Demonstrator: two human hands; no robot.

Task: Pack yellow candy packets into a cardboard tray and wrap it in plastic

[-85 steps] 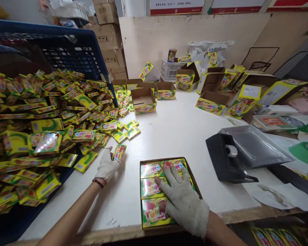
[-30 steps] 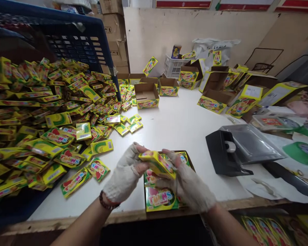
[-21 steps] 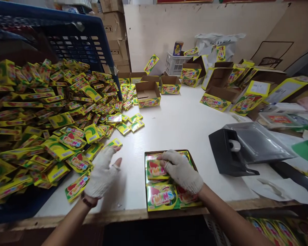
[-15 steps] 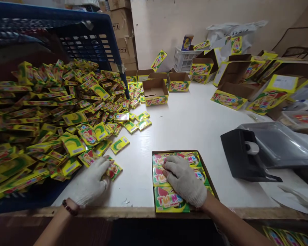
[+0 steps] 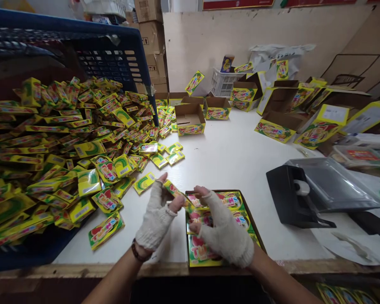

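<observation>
My left hand (image 5: 156, 217), in a white fingerless glove, grips a small flat yellow-green carton (image 5: 175, 190) between thumb and fingers, tilted at the left edge of a shallow open box (image 5: 251, 217). That box holds rows of similar cartons marked "TWINS" (image 5: 232, 199). Over its left part, my right hand (image 5: 223, 230), gloved the same way, has thumb and fingers spread apart beside the held carton. Whether its fingertips touch anything cannot be made out. A loose carton (image 5: 106, 230) lies on the table left of my left hand.
A blue crate (image 5: 142, 59) at left spills a large heap of cartons (image 5: 91, 147) onto the white table (image 5: 221, 156). Empty display boxes (image 5: 190, 120) stand at the back and right. A black tape dispenser (image 5: 286, 196) and a clear plastic lid (image 5: 332, 181) sit at right.
My left hand has moved right from the heap's edge to the shallow box with a carton in it. My right hand's fingers have lifted and spread. The view has shifted slightly.
</observation>
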